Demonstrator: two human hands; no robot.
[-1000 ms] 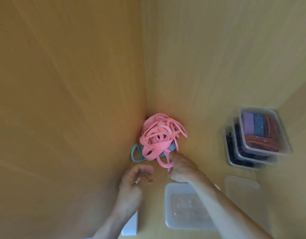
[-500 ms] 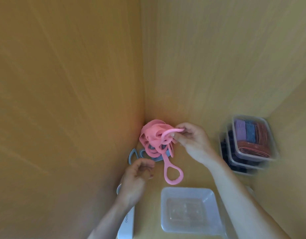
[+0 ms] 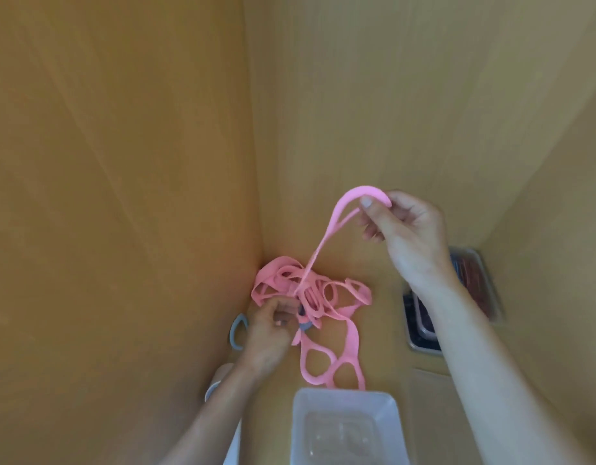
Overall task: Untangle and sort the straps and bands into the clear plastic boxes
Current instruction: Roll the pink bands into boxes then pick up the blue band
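A tangle of pink looped band (image 3: 310, 293) lies on the wooden surface in the corner. My right hand (image 3: 407, 233) pinches one end loop of the pink band and holds it raised above the heap, the strand stretched taut down to the tangle. My left hand (image 3: 269, 327) grips the near left side of the tangle, its fingers curled into the pink loops. A blue-grey band (image 3: 237, 333) lies partly under the heap and my left hand. An empty clear plastic box (image 3: 347, 427) stands just in front of the tangle.
Stacked clear boxes (image 3: 471, 297) holding dark and red-striped straps stand at the right, partly behind my right forearm. A white object (image 3: 234, 444) lies at the lower left by my left wrist. Wooden walls (image 3: 122, 196) close in at the left and back.
My right hand has lifted the pink loop up and to the right, pulling a strand out of the heap. My left hand has moved forward onto the tangle. More pink loops have spread toward the box.
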